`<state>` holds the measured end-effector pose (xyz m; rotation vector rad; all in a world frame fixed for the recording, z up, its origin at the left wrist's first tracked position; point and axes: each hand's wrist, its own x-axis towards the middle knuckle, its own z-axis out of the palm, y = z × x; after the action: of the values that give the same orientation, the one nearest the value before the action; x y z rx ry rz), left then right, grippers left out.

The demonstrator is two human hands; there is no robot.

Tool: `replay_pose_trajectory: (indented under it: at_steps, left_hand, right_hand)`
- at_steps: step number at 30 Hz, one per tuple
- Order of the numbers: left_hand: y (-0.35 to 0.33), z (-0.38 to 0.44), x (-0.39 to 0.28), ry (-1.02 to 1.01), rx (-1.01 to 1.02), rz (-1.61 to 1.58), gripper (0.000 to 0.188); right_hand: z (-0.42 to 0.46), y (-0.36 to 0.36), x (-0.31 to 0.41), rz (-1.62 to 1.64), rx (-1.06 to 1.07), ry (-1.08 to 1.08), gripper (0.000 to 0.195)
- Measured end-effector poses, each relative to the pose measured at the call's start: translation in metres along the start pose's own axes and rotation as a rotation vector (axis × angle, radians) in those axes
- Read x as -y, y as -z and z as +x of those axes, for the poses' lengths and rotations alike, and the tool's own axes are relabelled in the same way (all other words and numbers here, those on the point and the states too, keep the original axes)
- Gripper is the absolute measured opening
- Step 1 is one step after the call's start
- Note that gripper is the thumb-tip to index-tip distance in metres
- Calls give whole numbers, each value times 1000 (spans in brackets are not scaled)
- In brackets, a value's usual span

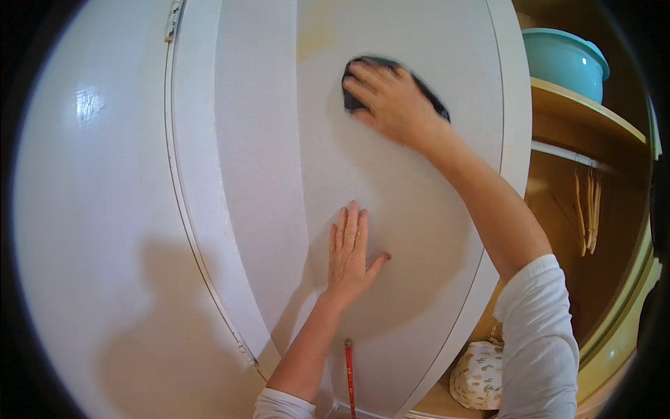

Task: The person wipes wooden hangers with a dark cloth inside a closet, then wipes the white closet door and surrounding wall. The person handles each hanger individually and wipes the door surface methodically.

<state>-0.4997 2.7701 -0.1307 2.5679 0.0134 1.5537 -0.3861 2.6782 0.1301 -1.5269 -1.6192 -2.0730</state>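
My left hand (348,262) lies flat against a pale, textured wall panel (413,209), fingers pointing up and thumb spread out. It holds nothing. Higher up and to the right, my right hand (390,99) presses a flat black pad (352,99) to the same panel, fingers laid over it. Both hand and pad look blurred, and the palm covers much of the pad, so its exact kind cannot be told. A yellowish stain (314,34) marks the panel above and left of the pad.
A white door (94,183) with hinges (171,23) stands at left. Low by the corner rises a slim red stick (349,374). At right, an open wooden wardrobe has a turquoise basin (565,65) on its shelf (586,102), hangers (591,209) on a rail, and a patterned fabric bundle (476,374) below.
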Motion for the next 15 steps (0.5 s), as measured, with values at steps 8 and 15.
replay_pose_trajectory:
  at_steps: [8, 15]
  left_hand:
    - [-9, -7, 3, 56, -75, -41, 95]
    - [-17, -32, 13, 313, -212, -136, 95]
  right_hand:
    - [23, -53, 47, -16, 153, 52, 51]
    - [-96, -32, 113, 318, 551, 519, 49]
